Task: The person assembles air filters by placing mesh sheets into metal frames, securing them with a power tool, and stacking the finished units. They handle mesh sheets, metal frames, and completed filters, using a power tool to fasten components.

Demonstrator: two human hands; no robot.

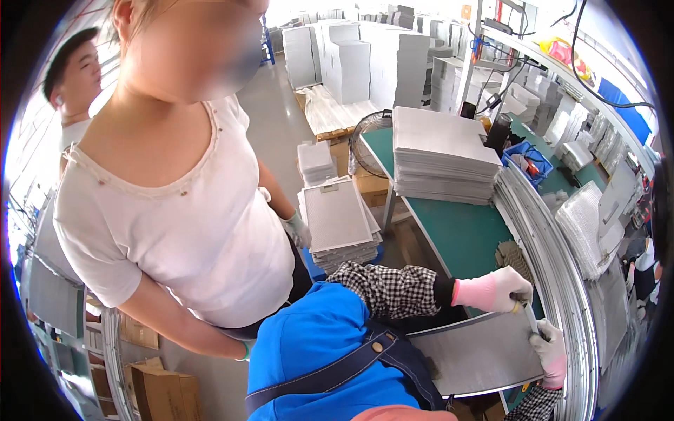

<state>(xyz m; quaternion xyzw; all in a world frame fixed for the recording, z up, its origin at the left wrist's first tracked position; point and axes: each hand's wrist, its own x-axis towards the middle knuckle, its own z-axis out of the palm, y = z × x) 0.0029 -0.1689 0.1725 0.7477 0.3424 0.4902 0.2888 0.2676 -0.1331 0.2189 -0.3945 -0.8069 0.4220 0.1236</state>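
A flat grey panel [481, 354] with a thin, bright metal edge lies across the near end of the green bench, in front of my body. My left hand [500, 289], in a white and pink glove, is closed at the panel's far corner, its fingertips pressed to the edge. My right hand [550, 353], gloved the same way, is closed round the panel's right edge, the thumb lying near the rim. Both forearms wear black-and-white checked sleeves. The undersides of the fingers are partly hidden.
Long metal strips [554, 259] line the bench's right side. A stack of grey panels [446, 158] stands on the green bench [460, 235]; another stack [340, 221] sits left of it. A person in a white top [168, 217] stands close on my left. A blue basket [530, 165] holds tools.
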